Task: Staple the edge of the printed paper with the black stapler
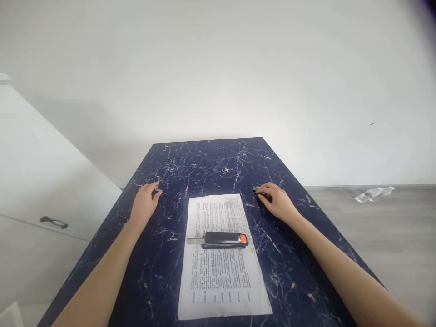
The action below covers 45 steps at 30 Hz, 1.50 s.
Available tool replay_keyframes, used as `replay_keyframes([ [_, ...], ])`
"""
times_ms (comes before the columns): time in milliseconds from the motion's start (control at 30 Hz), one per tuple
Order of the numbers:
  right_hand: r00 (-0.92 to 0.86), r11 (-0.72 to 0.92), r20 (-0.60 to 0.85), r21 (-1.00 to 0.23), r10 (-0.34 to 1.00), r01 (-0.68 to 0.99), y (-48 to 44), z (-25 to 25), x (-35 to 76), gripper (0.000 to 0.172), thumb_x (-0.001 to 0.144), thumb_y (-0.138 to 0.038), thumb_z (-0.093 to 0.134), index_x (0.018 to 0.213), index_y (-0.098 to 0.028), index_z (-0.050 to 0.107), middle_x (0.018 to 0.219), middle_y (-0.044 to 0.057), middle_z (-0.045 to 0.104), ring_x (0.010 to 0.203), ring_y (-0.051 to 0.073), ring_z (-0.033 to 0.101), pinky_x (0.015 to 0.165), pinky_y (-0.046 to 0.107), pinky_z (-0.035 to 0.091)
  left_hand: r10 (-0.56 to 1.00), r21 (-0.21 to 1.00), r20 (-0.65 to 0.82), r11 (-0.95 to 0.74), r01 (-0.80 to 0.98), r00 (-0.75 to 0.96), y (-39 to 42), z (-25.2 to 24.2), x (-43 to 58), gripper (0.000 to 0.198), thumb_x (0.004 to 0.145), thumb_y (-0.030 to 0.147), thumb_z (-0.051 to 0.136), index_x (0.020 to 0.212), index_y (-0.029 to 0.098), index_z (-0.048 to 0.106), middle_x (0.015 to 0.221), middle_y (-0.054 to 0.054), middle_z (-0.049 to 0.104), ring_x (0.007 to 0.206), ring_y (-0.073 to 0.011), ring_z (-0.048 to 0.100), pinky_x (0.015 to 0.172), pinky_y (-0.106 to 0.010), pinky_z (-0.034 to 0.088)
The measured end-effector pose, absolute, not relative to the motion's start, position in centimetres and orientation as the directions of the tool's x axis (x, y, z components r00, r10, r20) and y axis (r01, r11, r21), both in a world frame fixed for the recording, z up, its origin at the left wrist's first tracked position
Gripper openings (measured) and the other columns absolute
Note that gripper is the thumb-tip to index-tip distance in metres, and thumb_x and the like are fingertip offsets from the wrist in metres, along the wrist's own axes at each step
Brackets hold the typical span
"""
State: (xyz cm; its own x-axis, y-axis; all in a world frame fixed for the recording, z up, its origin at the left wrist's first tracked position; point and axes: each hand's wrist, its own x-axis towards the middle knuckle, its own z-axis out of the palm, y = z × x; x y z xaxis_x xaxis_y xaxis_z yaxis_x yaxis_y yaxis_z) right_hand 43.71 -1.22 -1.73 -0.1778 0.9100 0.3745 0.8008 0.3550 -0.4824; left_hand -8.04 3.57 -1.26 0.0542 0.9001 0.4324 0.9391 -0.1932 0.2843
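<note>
A printed sheet of paper (221,268) lies lengthwise on a dark blue marbled table (204,168). Across its middle rests a black stapler (223,239) with an orange end. My left hand (145,204) lies flat on the table to the left of the sheet's far end, fingers stretched out and empty. My right hand (277,200) rests on the table to the right of the sheet's far corner, fingers curled over a small dark object (256,189) that I cannot make out.
A white cabinet (41,190) with a dark handle (53,222) stands close to the table's left side. A white wall runs behind. On the grey floor at the right lies a crumpled plastic bottle (374,194).
</note>
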Motion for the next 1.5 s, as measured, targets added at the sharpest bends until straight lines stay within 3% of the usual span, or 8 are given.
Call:
replay_keyframes([
  [133,-0.234,0.37,0.353,-0.388,0.906,0.844,-1.4,-2.0,43.4,0.036,0.099,-0.021,0.049,0.126,-0.021,0.073,0.143,0.01,0.068,0.12,0.031,0.066,0.112,0.053,0.048,0.899,0.244,0.424,-0.229,0.942,0.108,3.7,-1.3,-8.1,0.031,0.098,0.04,0.052,0.106,0.019,0.073,0.112,-0.013,0.065,0.107,-0.031,0.066,0.107,-0.045,0.051],
  [300,-0.235,0.342,0.331,-0.314,0.914,0.886,-1.4,-2.0,43.2,0.041,0.101,-0.019,0.046,0.135,-0.018,0.068,0.156,0.01,0.059,0.118,0.031,0.065,0.11,0.053,0.049,0.886,0.268,0.452,-0.249,0.93,0.107,3.2,-0.2,-6.4,0.027,0.1,0.041,0.049,0.102,0.021,0.065,0.109,-0.011,0.068,0.098,-0.0296,0.068,0.094,-0.041,0.053],
  [433,-0.259,0.37,0.343,-0.313,0.903,0.875,-1.3,-1.9,43.1,0.042,0.1,-0.017,0.047,0.136,-0.022,0.068,0.155,0.006,0.06,0.114,0.028,0.066,0.108,0.049,0.051,0.909,0.464,0.397,-0.318,0.827,0.128,1.1,1.0,-2.9,0.027,0.106,0.044,0.046,0.109,0.021,0.06,0.094,-0.006,0.075,0.075,-0.0214,0.069,0.08,-0.034,0.052],
  [533,-0.275,0.382,0.343,-0.297,0.898,0.875,-1.2,-2.0,43.1,0.043,0.1,-0.017,0.046,0.138,-0.021,0.066,0.155,0.007,0.06,0.112,0.028,0.067,0.107,0.048,0.051,0.894,0.552,0.352,-0.436,0.711,0.276,-1.2,1.5,0.1,0.028,0.107,0.043,0.047,0.111,0.022,0.064,0.078,0.001,0.07,0.068,-0.017,0.066,0.076,-0.029,0.05],
  [767,-0.217,0.311,0.348,-0.241,0.912,0.919,-0.2,-3.0,44.0,0.041,0.101,-0.024,0.048,0.134,-0.015,0.069,0.153,0.015,0.061,0.127,0.035,0.066,0.114,0.054,0.044,0.845,0.622,0.339,-0.532,0.574,0.415,-4.5,2.1,3.4,0.033,0.11,0.037,0.043,0.122,0.02,0.069,0.113,-0.007,0.076,0.088,-0.0181,0.069,0.085,-0.032,0.052],
  [1033,-0.245,0.341,0.354,-0.24,0.903,0.909,0.1,-3.5,44.7,0.041,0.102,-0.03,0.045,0.131,-0.016,0.07,0.149,0.016,0.065,0.127,0.036,0.067,0.113,0.056,0.046,0.807,0.669,0.136,-0.503,0.548,0.575,-5.2,3.6,2.4,0.038,0.113,0.041,0.034,0.118,0.021,0.066,0.097,-0.006,0.072,0.08,-0.0175,0.065,0.077,-0.033,0.051],
  [1300,-0.244,0.342,0.357,-0.245,0.902,0.907,0.4,-3.8,44.8,0.042,0.1,-0.03,0.045,0.131,-0.017,0.07,0.148,0.016,0.065,0.134,0.036,0.063,0.116,0.058,0.041,0.805,0.567,0.28,-0.579,0.586,0.523,-9.0,3.5,1.5,0.025,0.104,0.037,0.061,0.121,0.026,0.076,0.118,-0.007,0.08,0.109,-0.0233,0.073,0.098,-0.045,0.058],
  [1500,-0.232,0.328,0.333,-0.269,0.914,0.906,0.3,-3.5,44.6,0.043,0.1,-0.03,0.044,0.132,-0.018,0.069,0.149,0.016,0.064,0.134,0.037,0.063,0.116,0.061,0.041,0.727,0.633,0.301,-0.637,0.441,0.617,-9.8,1.5,1.6,0.027,0.101,0.033,0.067,0.126,0.027,0.078,0.124,-0.007,0.079,0.12,-0.0246,0.074,0.111,-0.051,0.057],
])
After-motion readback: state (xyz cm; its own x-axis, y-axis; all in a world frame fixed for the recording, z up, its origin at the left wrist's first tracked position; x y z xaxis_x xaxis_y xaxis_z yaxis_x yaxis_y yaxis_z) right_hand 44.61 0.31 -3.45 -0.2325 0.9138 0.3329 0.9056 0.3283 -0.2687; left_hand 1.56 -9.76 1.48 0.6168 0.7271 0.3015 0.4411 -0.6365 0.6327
